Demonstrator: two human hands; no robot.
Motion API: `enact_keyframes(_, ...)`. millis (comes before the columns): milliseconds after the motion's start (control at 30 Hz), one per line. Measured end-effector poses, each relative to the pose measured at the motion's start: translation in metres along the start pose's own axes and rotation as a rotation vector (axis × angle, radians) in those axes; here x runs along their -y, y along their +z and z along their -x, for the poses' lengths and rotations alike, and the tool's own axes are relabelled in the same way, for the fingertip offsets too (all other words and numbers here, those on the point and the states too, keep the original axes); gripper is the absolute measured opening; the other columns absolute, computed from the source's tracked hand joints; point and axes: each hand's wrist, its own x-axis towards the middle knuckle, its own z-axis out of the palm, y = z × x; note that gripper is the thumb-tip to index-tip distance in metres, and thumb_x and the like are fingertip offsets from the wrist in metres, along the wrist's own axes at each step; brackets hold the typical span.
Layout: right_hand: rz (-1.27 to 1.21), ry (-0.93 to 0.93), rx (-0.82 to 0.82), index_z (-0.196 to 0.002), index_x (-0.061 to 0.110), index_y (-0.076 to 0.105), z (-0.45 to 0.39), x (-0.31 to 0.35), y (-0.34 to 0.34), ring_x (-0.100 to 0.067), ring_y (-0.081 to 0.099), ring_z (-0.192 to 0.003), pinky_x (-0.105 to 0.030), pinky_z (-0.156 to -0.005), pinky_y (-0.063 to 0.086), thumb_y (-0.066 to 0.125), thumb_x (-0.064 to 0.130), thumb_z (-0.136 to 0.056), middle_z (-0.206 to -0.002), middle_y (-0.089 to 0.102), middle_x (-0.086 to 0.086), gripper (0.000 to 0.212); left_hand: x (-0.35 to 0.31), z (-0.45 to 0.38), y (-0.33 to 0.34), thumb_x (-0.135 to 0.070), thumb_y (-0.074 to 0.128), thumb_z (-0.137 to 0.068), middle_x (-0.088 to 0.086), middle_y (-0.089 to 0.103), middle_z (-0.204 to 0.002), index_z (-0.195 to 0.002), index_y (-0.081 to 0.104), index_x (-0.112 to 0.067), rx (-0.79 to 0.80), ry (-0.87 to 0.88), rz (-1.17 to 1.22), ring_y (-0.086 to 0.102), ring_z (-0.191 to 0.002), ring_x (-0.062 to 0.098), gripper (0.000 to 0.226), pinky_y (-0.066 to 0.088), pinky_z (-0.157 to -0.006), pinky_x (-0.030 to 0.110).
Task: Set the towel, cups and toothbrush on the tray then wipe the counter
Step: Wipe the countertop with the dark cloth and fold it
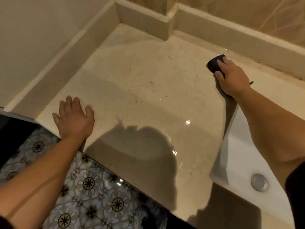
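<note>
Patterned floor tiles, beige wall tiles

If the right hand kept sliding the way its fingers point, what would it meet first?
The right hand presses a dark cloth toward the far left. The counter ahead looks free; the raised ledge block likely comes first, though depth is unclear.

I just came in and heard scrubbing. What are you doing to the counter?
A person is wiping the counter. The right hand presses a dark cloth against the stone near the back ledge, beside the white sink. The left hand rests flat on the front edge. The surface looks wet and shiny.
</note>
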Motion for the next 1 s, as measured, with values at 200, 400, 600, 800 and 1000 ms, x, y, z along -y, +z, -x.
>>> enact_keyframes(200,0.020,-0.156,0.031,-0.142,0.003,0.042,0.073,0.048,0.009,-0.039,0.039,-0.133,-0.046,-0.106,0.033,0.049,0.018,-0.099,-0.152,0.036,-0.020,0.046,0.000,0.003,-0.001,-0.049,0.026,-0.097,0.013,0.025,-0.160,-0.146,0.034,-0.010,0.000,-0.002,0.033,0.016,-0.147,0.033,0.063,0.014,-0.114,0.063)
enact_keyframes(400,-0.062,-0.396,0.094,-0.135,0.008,0.053,0.257,0.151,0.041,-0.037,0.046,-0.130,-0.050,-0.106,0.039,0.060,0.015,-0.091,-0.145,0.047,-0.019,0.045,0.000,0.005,-0.002,-0.051,0.022,-0.096,0.010,0.016,-0.164,-0.152,0.024,-0.012,0.022,-0.005,0.063,0.007,-0.150,0.029,0.068,0.005,-0.117,0.059)
enact_keyframes(600,-0.150,-0.453,0.185,-0.141,0.015,0.047,0.348,0.204,0.069,-0.033,0.036,-0.139,-0.053,-0.111,0.033,0.073,0.001,-0.078,-0.151,0.040,-0.012,0.069,0.003,0.003,0.000,-0.053,0.017,-0.095,0.011,0.015,-0.164,-0.153,0.022,-0.011,0.034,0.011,0.053,0.007,-0.150,0.030,0.071,0.006,-0.116,0.062)
enact_keyframes(800,-0.284,-0.416,0.123,-0.141,0.014,0.048,0.372,0.228,0.076,-0.030,0.037,-0.139,-0.051,-0.111,0.032,0.071,-0.007,-0.079,-0.149,0.041,-0.010,0.070,0.004,0.000,0.003,-0.054,0.016,-0.094,0.010,0.014,-0.164,-0.153,0.022,-0.011,0.038,0.012,0.063,0.007,-0.150,0.031,0.073,0.005,-0.116,0.062)
enact_keyframes(1000,-0.946,-0.092,0.455,-0.138,0.022,0.052,0.392,0.262,0.061,-0.004,0.044,-0.133,-0.026,-0.112,0.035,0.052,0.017,-0.099,-0.145,0.050,0.005,0.040,0.004,0.001,0.003,-0.053,0.017,-0.095,0.010,0.013,-0.164,-0.153,0.022,-0.011,0.049,0.015,0.067,0.006,-0.150,0.031,0.072,0.004,-0.117,0.062)
